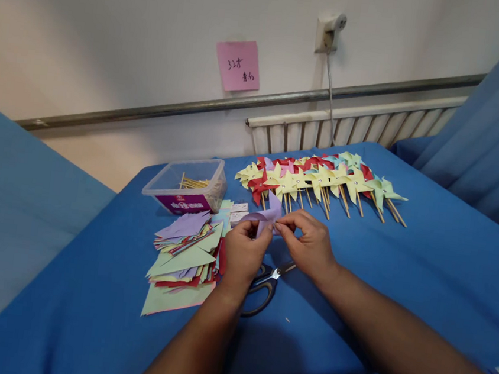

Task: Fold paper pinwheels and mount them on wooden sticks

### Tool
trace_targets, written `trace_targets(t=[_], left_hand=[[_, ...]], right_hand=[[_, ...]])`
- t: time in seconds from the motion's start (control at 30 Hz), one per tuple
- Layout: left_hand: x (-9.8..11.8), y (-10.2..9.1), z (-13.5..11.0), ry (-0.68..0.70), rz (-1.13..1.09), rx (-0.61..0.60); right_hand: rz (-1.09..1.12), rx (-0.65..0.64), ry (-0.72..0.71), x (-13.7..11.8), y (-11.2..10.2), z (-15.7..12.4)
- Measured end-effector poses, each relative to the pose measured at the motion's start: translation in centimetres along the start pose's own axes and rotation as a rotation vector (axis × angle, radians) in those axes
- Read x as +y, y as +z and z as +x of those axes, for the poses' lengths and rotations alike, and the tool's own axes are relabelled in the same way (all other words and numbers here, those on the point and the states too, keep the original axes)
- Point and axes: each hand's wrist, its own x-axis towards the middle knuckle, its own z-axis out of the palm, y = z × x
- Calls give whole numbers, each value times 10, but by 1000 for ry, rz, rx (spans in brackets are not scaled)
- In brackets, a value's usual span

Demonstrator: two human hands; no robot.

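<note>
A purple paper pinwheel point(269, 213), its blades folded inward, is pinched in my left hand point(246, 247) above the table. My right hand point(308, 241) has thumb and forefinger pressed together at the pinwheel's centre; whatever lies between those fingertips is too small to make out. Beneath the hands lies a pair of scissors point(267, 293) with dark handles, partly covered by my left hand and wrist. Left of my left hand is a stack of coloured paper pieces point(183, 263) in green, purple, yellow and red.
A clear plastic box point(178, 188) of wooden sticks stands at the back left, small white boxes point(239, 210) beside it. Finished pinwheels on sticks point(321, 180) lie in rows at the back. Blue cloth point(426, 289) covers the table. A corded plug point(331, 35) is on the wall.
</note>
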Motion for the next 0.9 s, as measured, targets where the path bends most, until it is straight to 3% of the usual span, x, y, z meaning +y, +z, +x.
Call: trace_targets(t=[0.3,0.43,0.53,0.9], left_hand=[[4,-1,-5,157,171,30],[2,0,-4,89,94,12],[0,0,-2,36,33,3],[-4,0,-2,41,-21,-24]], right_hand=[[95,6,61,-4,1,2],[253,32,197,-2,5,4],[435,-28,319,1,7,6],[832,-59,465,4,12,9]])
